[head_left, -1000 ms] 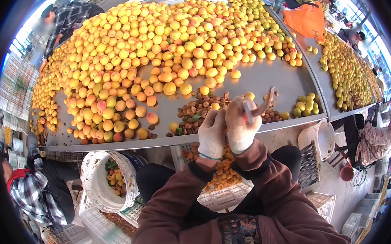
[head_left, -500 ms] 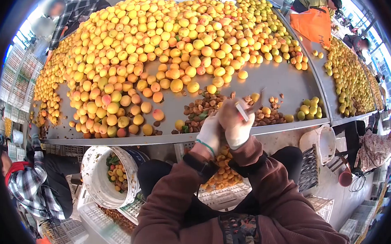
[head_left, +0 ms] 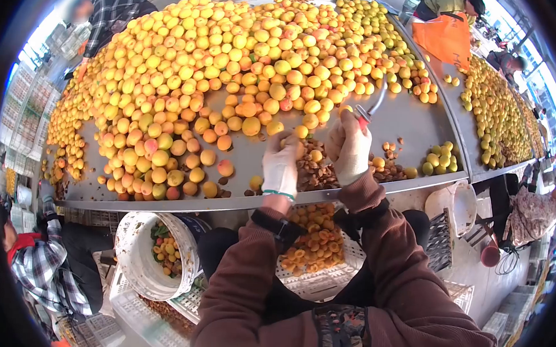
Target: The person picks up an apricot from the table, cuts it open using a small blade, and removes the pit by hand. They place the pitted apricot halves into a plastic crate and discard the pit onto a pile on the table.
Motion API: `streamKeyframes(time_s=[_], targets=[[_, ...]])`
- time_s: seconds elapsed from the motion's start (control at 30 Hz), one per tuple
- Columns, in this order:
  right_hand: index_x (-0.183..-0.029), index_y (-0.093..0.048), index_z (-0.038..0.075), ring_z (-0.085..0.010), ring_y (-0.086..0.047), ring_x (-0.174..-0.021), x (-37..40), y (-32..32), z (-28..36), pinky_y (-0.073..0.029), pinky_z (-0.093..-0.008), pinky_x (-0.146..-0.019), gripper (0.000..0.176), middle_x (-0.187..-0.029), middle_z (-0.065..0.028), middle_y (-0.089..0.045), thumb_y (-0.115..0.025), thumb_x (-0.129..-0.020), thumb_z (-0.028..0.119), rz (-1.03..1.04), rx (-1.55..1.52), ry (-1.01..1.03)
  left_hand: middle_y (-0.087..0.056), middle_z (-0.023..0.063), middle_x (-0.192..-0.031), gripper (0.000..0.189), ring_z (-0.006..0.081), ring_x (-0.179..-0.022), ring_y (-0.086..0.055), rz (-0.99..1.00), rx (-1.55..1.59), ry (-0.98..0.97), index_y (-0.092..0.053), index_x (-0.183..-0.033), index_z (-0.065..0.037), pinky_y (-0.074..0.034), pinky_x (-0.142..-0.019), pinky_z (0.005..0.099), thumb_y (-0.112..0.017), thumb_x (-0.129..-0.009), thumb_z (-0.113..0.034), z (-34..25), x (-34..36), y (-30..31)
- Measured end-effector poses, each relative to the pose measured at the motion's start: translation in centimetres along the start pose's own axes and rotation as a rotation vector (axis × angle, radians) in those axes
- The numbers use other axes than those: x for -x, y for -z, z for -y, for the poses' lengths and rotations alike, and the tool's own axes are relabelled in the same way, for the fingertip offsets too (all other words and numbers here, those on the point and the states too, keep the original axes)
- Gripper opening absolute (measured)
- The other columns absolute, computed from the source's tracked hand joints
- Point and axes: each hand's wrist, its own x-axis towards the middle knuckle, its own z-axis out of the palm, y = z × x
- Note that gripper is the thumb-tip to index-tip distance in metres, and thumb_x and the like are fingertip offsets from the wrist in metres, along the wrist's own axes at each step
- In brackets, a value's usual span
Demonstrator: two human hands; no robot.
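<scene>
Apricots (head_left: pixel 252 61): bulk heap fills upper left and centre of frame on the metal table (head_left: pixel 404 123). Loose fruit lies at the heap's lower edge, just above my hands.

1. Change, L side. My left hand (head_left: pixel 282 167) was down at the table edge, pressed vs. the R hand, a moment ago. It is now up over the table, apart from the R, fingertips next to one apricot (head_left: pixel 275 128) at centre frame. Grip: seen from the back only, so I cannot tell if the fingers are closed on anything.

2. Change, R side. My right hand (head_left: pixel 348 148) has lifted too. It is closed round the red-handled knife (head_left: pixel 371 109), blade pointing up-right, clear of fruit.

3. Ref. items. Loose pits (head_left: pixel 383 169) lie right of centre near the table's near edge. The crate (head_left: pixel 323 281) of cut halves sits below, lower centre; the bucket (head_left: pixel 132 254) lower left.

4. Reading. Hands parted + knife idle: prev. fruit looks done w/, and picking one more seems the step in hand. Heap is large, so work looks far from complete.
</scene>
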Motion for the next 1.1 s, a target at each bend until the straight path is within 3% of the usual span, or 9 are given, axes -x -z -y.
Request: streamKeyframes(time_s=[0.13,0.2,0.3,0.4,0.57,0.63,0.73,0.9,1.1], targets=[[-0.096,-0.062,0.003,-0.0145,-0.059,-0.067,-5.0,6.1,1.4,-0.049,-0.0292,-0.063,0.028,-0.072,-0.0073,-0.062,-0.066,-0.086,0.029,-0.026,0.819,0.244,-0.061,0.0034,-0.093,0.023,0.0089,-0.082,-0.054,0.003,0.107,-0.076,-0.062,-0.105,0.0,-0.045,-0.073,0.023,-0.061,-0.091,-0.019,-0.8,-0.5,0.5],[-0.101,-0.063,0.002,-0.0197,-0.065,-0.076,-6.1,8.4,3.0,-0.051,-0.0326,-0.071,0.034,-0.079,-0.0123,-0.067,-0.067,-0.084,0.032,-0.04,1.14,0.207,-0.062,0.0041,-0.09,0.02,0.0097,-0.077,-0.056,0.399,0.005,0.133,-0.063,-0.102,-0.001,-0.046,-0.07,0.0235,-0.061,-0.091,-0.018,-2.3,0.8,1.0],[-0.102,-0.063,0.003,-0.0313,-0.067,-0.089,-6.7,11.0,3.6,-0.051,-0.0385,-0.079,0.041,-0.092,-0.0191,-0.068,-0.068,-0.081,0.038,0.057,1.624,0.165,-0.063,0.0075,-0.09,0.021,0.0159,-0.084,-0.062,0.935,-0.591,-0.243,-0.063,-0.102,-0.003,-0.049,-0.078,0.0276,-0.061,-0.091,-0.019,-4.0,3.6,1.1],[-0.103,-0.064,0.003,-0.0376,-0.065,-0.094,-7.7,12.9,2.9,-0.051,-0.0402,-0.082,0.045,-0.094,-0.0208,-0.068,-0.07,-0.078,0.039,0.252,1.858,-0.02,-0.062,0.0089,-0.094,0.024,0.0181,-0.09,-0.061,0.857,-0.728,-0.454,-0.063,-0.106,-0.003,-0.048,-0.083,0.0294,-0.062,-0.091,-0.02,-2.7,5.0,0.3],[-0.099,-0.065,-0.002,-0.0196,-0.064,-0.078,-3.5,9.4,5.0,-0.049,-0.0331,-0.074,0.045,-0.085,-0.0127,-0.068,-0.071,-0.081,0.038,0.165,1.417,-0.124,-0.061,0.0095,-0.118,0.034,0.0175,-0.105,-0.057,0.683,-0.51,0.005,-0.057,-0.122,-0.003,-0.046,-0.091,0.0307,-0.058,-0.095,-0.024,-3.4,4.7,-0.3],[-0.1,-0.066,-0.003,-0.0094,-0.057,-0.079,-0.5,8.0,4.7,-0.048,-0.0278,-0.071,0.038,-0.085,-0.0044,-0.066,-0.069,-0.086,0.032,0.305,0.843,-0.169,-0.055,0.0085,-0.128,0.041,0.0152,-0.112,-0.054,0.529,0.009,0.061,-0.049,-0.131,-0.001,-0.045,-0.093,0.0282,-0.054,-0.098,-0.024,-2.4,4.9,-1.1],[-0.114,-0.061,-0.003,-0.0064,-0.053,-0.079,2.4,7.3,2.3,-0.045,-0.0239,-0.068,0.046,-0.088,0.0019,-0.06,-0.067,-0.09,0.037,0.502,0.621,-0.034,-0.054,0.0076,-0.125,0.041,0.0161,-0.112,-0.054,0.6,0.121,0.151,-0.046,-0.133,-0.001,-0.044,-0.097,0.0322,-0.05,-0.1,-0.024,-2.7,5.3,-1.2],[-0.111,-0.056,0.004,-0.0042,-0.041,-0.066,6.3,4.8,2.5,-0.037,-0.022,-0.058,0.041,-0.073,0.0065,-0.045,-0.054,-0.097,0.043,0.282,0.44,-0.002,-0.058,0.0083,-0.119,0.032,0.0192,-0.109,-0.058,0.598,0.559,0.287,-0.051,-0.126,-0.005,-0.047,-0.093,0.0382,-0.047,-0.101,-0.025,-1.6,4.3,0.0],[-0.112,-0.055,0.003,-0.0051,-0.047,-0.084,7.9,4.6,-0.1,-0.042,-0.0209,-0.075,0.033,-0.09,0.004,-0.053,-0.05,-0.101,0.033,0.4,0.404,0.047,-0.06,0.0048,-0.107,0.031,0.0164,-0.1,-0.058,0.485,0.797,0.31,-0.052,-0.119,-0.004,-0.047,-0.089,0.0339,-0.048,-0.102,-0.029,-1.7,4.8,-0.1]])
